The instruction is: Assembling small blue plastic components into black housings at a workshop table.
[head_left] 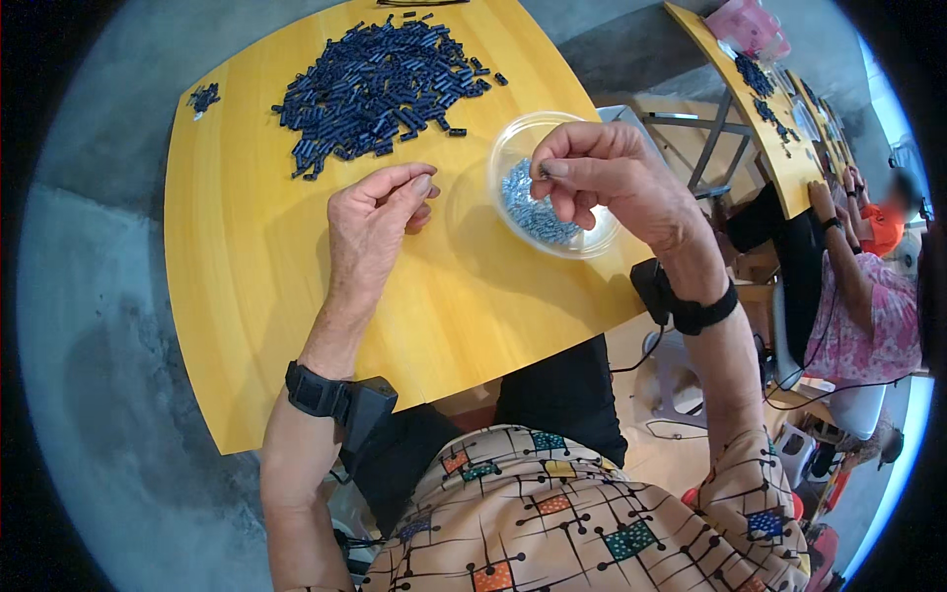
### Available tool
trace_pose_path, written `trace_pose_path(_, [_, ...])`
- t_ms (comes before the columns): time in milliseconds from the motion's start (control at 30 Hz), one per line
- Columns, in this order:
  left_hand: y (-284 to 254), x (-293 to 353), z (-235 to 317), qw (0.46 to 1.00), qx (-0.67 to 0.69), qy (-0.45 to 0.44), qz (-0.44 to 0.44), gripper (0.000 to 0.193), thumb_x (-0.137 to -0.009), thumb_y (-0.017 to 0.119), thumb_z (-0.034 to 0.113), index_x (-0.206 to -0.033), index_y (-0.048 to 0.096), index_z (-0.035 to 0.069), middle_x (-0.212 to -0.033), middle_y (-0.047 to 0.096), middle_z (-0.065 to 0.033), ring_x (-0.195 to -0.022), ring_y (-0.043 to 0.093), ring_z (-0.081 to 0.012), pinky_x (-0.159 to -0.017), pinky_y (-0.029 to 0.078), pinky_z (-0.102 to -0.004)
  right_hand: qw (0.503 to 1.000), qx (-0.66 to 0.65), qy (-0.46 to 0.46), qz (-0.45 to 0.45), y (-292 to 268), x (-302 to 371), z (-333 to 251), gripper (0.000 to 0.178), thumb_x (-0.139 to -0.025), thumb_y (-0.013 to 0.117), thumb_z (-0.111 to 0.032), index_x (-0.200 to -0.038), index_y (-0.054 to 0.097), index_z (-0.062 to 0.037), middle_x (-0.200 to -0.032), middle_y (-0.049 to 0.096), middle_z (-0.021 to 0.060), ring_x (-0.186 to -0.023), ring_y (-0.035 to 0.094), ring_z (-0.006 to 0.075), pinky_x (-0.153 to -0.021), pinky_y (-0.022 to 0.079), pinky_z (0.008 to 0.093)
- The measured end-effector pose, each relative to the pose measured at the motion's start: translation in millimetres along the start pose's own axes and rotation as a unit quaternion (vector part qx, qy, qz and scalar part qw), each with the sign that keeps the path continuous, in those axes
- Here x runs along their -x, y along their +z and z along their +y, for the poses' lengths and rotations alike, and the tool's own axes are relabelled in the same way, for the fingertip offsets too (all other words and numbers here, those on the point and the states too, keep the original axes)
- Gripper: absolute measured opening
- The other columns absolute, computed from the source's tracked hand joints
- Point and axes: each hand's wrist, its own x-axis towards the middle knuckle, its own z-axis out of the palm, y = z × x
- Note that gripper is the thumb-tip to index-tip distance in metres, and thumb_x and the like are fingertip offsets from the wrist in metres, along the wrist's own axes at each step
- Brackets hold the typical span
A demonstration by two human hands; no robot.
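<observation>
Tabletop: smooth yellow wood, curved edges.
Dark pile: many small dark blue sticks, heaped far from both hands.
Bowl: clear round plastic, holding tiny shiny metal bits.
Right hand: over the bowl, grip pinching one tiny bit.
Left hand: beside the bowl, fingertips pressed together; what it holds cannot be seen.

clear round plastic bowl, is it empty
No, the clear round plastic bowl holds a heap of small silvery-blue metal pieces beneath the right hand.

Dark blue pieces on yellow table.
</observation>
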Motion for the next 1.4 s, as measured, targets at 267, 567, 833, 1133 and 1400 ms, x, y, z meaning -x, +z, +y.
trace_pose_path(267, [-5.3,0.8,3.8,0.999,0.007,-0.031,-0.006,0.019,-0.084,0.063,0.014,-0.099,0.067,0.002,-0.079,0.066,-0.0049,-0.063,0.057,-0.0069,-0.058,0.048,-0.0200,0.989,-0.138,0.000,-0.047,9.0,2.4,-4.0,0.010,-0.087,0.057,-0.009,-0.090,0.061,-0.0001,-0.083,0.066,0.0096,-0.062,0.062,0.0119,-0.051,0.050,0.0215])
trace_pose_path(567, [-13.1,-2.1,-0.6,0.996,0.080,-0.017,-0.039,0.024,-0.086,0.063,0.020,-0.102,0.065,0.002,-0.081,0.065,-0.0041,-0.067,0.057,-0.0078,-0.063,0.048,-0.0222,0.992,-0.118,-0.026,-0.018,17.1,6.6,-2.6,0.011,-0.088,0.057,-0.011,-0.092,0.063,-0.0025,-0.071,0.061,0.0009,-0.058,0.057,0.0050,-0.050,0.044,0.0171])
trace_pose_path(833, [-15.2,0.2,-2.7,0.989,0.135,-0.027,-0.061,0.023,-0.087,0.062,0.018,-0.103,0.065,0.002,-0.082,0.064,-0.0039,-0.068,0.057,-0.0081,-0.065,0.049,-0.0225,0.996,-0.022,-0.059,0.059,10.5,3.3,5.3,0.013,-0.087,0.058,-0.012,-0.092,0.065,-0.0019,-0.065,0.060,-0.0001,-0.056,0.055,0.0031,-0.051,0.042,0.0154])
trace_pose_path(1133, [-14.3,-2.6,-0.9,0.988,0.128,-0.039,-0.073,0.023,-0.086,0.062,0.015,-0.104,0.063,0.002,-0.087,0.065,-0.0059,-0.070,0.058,-0.0086,-0.067,0.050,-0.0229,0.959,0.194,-0.138,0.154,2.6,13.1,1.9,0.010,-0.082,0.062,-0.009,-0.089,0.067,-0.0015,-0.066,0.062,0.0017,-0.057,0.056,0.0054,-0.051,0.045,0.0196])
trace_pose_path(1400, [-14.4,-4.8,-5.1,0.987,0.129,-0.038,-0.091,0.022,-0.085,0.062,0.010,-0.104,0.063,0.001,-0.090,0.066,-0.0082,-0.074,0.059,-0.0108,-0.070,0.050,-0.0243,0.836,0.463,-0.235,0.179,-0.4,6.9,15.1,0.009,-0.076,0.062,-0.005,-0.083,0.065,-0.0002,-0.065,0.062,0.0124,-0.058,0.062,0.0168,-0.055,0.048,0.0276])
